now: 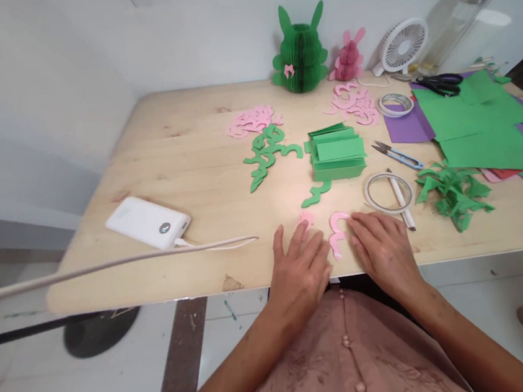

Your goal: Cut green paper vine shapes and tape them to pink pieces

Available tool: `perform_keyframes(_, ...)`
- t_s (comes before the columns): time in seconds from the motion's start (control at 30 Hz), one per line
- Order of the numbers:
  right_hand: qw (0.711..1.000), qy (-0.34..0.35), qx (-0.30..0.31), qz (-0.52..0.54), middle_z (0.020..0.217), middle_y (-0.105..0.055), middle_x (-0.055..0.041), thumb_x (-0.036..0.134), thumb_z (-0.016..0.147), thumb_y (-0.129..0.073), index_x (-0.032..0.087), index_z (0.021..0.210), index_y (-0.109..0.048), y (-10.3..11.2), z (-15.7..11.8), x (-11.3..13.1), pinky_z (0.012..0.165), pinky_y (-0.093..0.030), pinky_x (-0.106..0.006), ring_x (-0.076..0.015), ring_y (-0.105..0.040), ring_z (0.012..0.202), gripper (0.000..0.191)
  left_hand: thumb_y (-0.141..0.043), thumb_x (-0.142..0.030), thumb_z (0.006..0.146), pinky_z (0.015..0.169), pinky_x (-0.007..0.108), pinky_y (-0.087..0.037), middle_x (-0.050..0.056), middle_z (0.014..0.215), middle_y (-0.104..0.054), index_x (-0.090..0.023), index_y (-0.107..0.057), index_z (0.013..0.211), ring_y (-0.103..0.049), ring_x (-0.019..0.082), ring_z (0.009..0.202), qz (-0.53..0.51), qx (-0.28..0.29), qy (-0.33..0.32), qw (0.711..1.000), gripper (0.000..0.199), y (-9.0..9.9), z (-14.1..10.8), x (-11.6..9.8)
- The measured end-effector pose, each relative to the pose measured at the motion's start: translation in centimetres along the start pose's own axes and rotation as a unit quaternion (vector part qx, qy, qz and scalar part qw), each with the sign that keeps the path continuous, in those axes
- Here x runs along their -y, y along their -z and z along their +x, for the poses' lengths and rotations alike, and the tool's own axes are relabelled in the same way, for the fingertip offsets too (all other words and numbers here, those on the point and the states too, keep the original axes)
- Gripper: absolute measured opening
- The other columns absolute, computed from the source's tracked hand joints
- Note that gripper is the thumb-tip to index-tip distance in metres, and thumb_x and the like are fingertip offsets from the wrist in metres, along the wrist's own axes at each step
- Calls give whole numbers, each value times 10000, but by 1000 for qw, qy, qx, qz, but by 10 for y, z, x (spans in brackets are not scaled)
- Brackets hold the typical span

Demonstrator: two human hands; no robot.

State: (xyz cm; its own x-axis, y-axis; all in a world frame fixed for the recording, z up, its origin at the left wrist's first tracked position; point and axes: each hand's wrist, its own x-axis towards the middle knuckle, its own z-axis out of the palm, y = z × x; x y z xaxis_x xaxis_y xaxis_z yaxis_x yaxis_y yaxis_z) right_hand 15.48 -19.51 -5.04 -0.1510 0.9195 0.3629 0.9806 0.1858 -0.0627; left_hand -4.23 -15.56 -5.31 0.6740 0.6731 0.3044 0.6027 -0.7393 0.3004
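Observation:
My left hand (299,272) lies spread on the table's front edge, its fingertips on a small pink paper piece (305,218). To its right lies a curvy pink paper strip (337,235). My right hand (382,247) rests palm down beside that strip, fingertips touching its upper end. Just beyond are a wavy green strip (316,194) and a folded green paper stack (338,152). Piles of green cutouts (266,152) and pink cutouts (253,121) sit farther back.
A tape roll (369,203) and marker (400,199) lie beside my right hand, with blue snips (397,155) behind. Green paper scraps (455,194) and sheets (482,116) are at right. A power bank (147,222) lies left; paper figures (302,57) and a fan (402,47) stand at back.

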Motion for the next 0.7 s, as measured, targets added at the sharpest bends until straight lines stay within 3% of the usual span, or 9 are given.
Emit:
perform_keyframes(0.23, 1000, 7, 2, -3, 1151, -663, -116, 231, 917, -493, 140, 1135, -627, -4, 21, 2, 879, -357, -418, -278, -520, 1069, 271, -513, -255, 886, 1135, 587, -137, 86, 1239, -641, -183, -612, 1162, -431, 302, 1311, -13, -29, 12, 999, 302, -3, -6, -4)
perform_keyframes(0.37, 999, -17, -22, 32, 1126, -667, -111, 210, 896, -511, 165, 1131, -628, 3, 11, 0, 877, -373, -419, -273, -547, 1057, 266, -511, -178, 870, 1101, 547, -250, 86, 1168, -672, -176, -631, 1094, -490, 286, 1238, -35, -87, 54, 994, 254, 3, -8, 3)
perform_keyframes(0.5, 995, -31, -67, 67, 1092, -682, -100, 178, 868, -531, 197, 1143, -624, 6, -7, -1, 873, -397, -422, -268, -587, 1013, 291, -501, -142, 857, 980, 460, -415, 96, 1091, -677, -177, -626, 1067, -547, 262, 1110, -55, -116, 102, 986, 248, 6, -4, 17)
perform_keyframes(0.7, 992, -22, -111, 63, 1053, -696, -107, 140, 841, -570, 191, 1141, -608, 11, -13, -9, 872, -415, -421, -272, -615, 983, 307, -466, -176, 874, 906, 409, -450, 110, 1057, -650, -161, -601, 1072, -559, 242, 1033, -40, -131, 157, 978, 240, 16, 24, 50)
